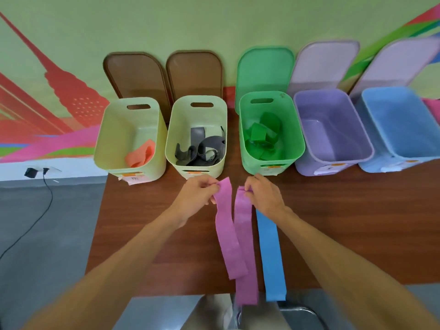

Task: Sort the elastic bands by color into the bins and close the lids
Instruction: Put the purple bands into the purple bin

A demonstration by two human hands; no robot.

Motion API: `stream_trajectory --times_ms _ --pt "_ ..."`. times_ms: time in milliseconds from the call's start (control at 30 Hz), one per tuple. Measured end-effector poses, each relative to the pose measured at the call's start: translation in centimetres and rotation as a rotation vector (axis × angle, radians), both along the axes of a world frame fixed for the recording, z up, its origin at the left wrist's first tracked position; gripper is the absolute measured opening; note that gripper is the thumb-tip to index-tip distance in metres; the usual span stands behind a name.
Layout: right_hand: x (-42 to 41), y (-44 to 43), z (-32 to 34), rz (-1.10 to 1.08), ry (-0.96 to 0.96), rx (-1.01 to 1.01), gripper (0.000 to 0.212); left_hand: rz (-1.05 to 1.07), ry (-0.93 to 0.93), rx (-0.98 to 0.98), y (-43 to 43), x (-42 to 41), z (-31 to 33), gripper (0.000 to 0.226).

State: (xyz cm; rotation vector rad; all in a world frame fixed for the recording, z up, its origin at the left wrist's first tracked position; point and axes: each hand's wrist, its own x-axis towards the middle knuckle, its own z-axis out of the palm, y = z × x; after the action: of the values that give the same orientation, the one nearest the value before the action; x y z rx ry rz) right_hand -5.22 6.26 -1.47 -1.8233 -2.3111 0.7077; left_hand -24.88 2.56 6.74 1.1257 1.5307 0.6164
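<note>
My left hand (196,195) pinches the top end of one purple band (227,232) above the table, just in front of the bins. My right hand (264,195) pinches the top of a second purple band (244,248), which hangs past the table's front edge. A blue band (270,253) hangs beside it, its top hidden under my right hand. Several bins stand open in a row: a pale green bin (114,144) with an orange band (140,154), a pale green bin (220,129) with grey bands (202,148), a green bin (297,139) with green bands (263,134), a purple bin (333,129) and a blue bin (404,125).
The lids lean on the wall behind the bins: two brown lids (135,72), a green lid (265,67) and two lilac lids (323,63). The brown table (152,229) ends at the left, over grey floor with a black cable (45,198). A metal chair (300,315) is below.
</note>
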Motion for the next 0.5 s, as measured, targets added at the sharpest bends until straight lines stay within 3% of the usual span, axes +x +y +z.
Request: stream_trajectory --times_ms 333,500 --pt "0.1 -0.5 1.3 0.077 -0.135 0.015 0.011 -0.003 -0.017 -0.008 0.0 -0.1 1.0 0.015" --pt "0.9 -0.3 2.9 0.042 -0.063 -0.08 0.013 0.005 -0.016 -0.009 0.0 -0.4 1.3 0.014"
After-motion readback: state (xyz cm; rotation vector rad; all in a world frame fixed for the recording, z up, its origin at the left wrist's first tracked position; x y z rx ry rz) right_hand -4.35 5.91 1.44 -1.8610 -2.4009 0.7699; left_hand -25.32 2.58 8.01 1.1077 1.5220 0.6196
